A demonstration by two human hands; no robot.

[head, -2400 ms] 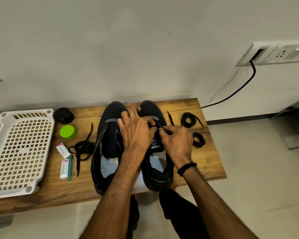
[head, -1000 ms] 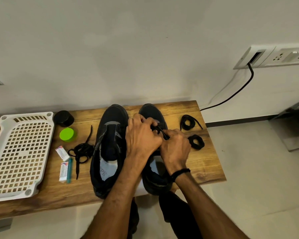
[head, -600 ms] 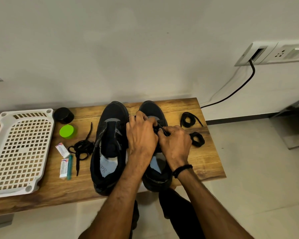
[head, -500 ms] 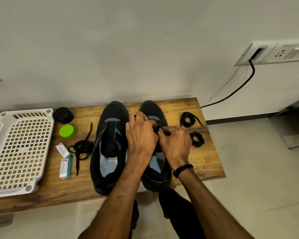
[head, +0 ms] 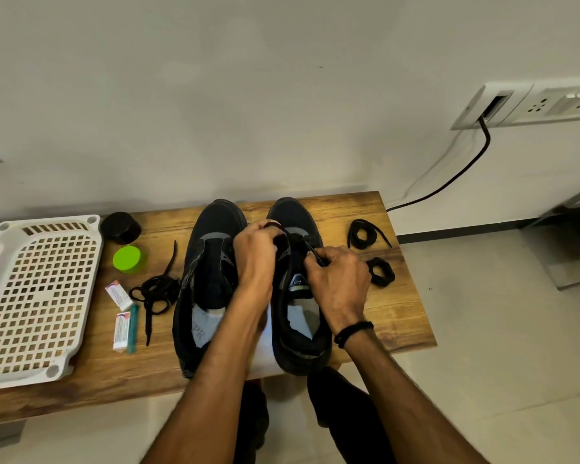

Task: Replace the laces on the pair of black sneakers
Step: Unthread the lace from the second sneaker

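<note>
Both black sneakers stand side by side in the middle of the bench (head: 402,316), toes toward the wall, heels at the near edge. My hands are over the right-hand sneaker (head: 297,333). My left hand (head: 255,252) has its fingers curled over the inner edge of that sneaker's upper near the eyelets and grips it there. My right hand (head: 337,279), with a black wristband (head: 352,330) on the wrist, pinches a thin black lace (head: 302,244) between thumb and fingertips; the lace runs from the pinch up toward the toe end of the eyelets (which eyelet it meets I cannot tell, my fingers cover it).

The left-hand sneaker (head: 211,262) lies untouched just beside my left wrist, with no lace that I can see and a pale insole showing.

A loose tangled lace (head: 156,291) lies on the bench just left of that sneaker. Two coiled laces sit right of the pair, one (head: 364,231) farther back, the other (head: 380,271) nearer my right hand. At the far left is a white slotted tray (head: 41,296), with a black round cap (head: 120,227), a green round lid (head: 128,259) and two small printed packets (head: 118,294) between it and the sneakers.
</note>
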